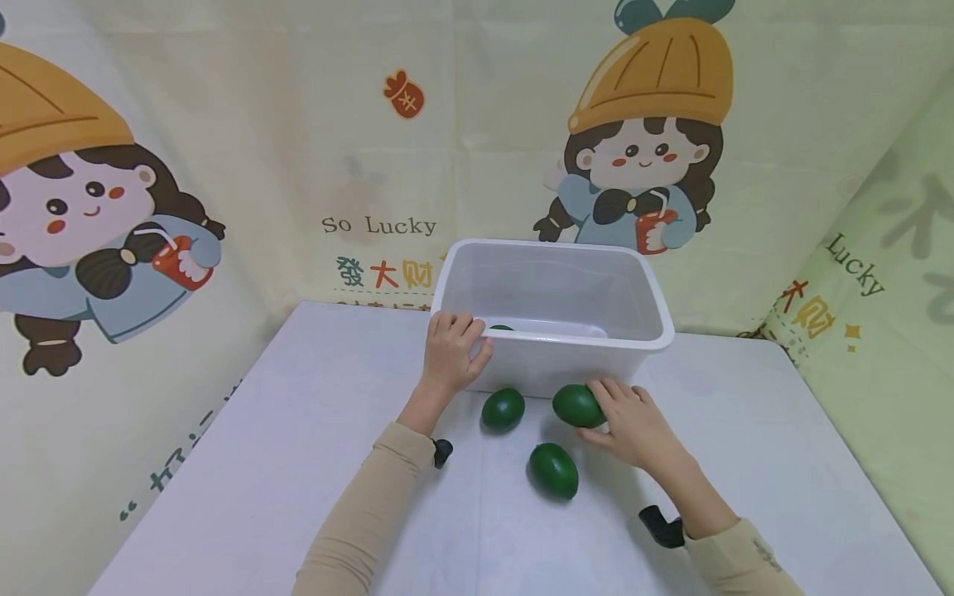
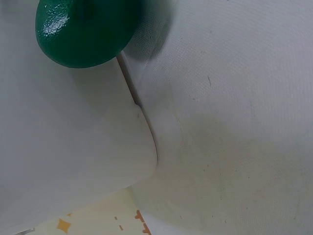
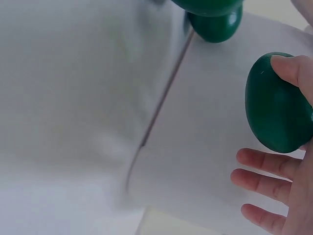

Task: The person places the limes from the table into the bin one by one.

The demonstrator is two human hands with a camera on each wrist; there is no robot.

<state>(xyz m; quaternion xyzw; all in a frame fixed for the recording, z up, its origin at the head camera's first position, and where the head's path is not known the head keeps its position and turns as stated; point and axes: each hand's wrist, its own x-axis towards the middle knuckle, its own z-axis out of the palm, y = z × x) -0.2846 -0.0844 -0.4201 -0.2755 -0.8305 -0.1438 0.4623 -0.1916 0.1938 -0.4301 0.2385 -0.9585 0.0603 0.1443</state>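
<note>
My left hand [image 1: 450, 352] grips the near left rim of a white plastic tub [image 1: 559, 364], fingers over the edge and thumb on the outside. My right hand [image 1: 633, 422] holds a green lime [image 1: 577, 406] between thumb and fingers, just in front of the tub; in the right wrist view this lime [image 3: 275, 107] sits against the palm side, with three fingers spread beside it. A second lime [image 1: 503, 410] lies by the tub's front wall, and a third lime [image 1: 554, 471] is nearer me. Inside the tub, part of another lime [image 1: 502, 328] shows behind the front rim.
The tub stands at the back of a white-covered table [image 1: 246, 497], close to a printed cloth backdrop [image 1: 499, 165]. More cloth hangs along the left and right sides. Black wrist mounts [image 1: 662, 527] stick out below both forearms.
</note>
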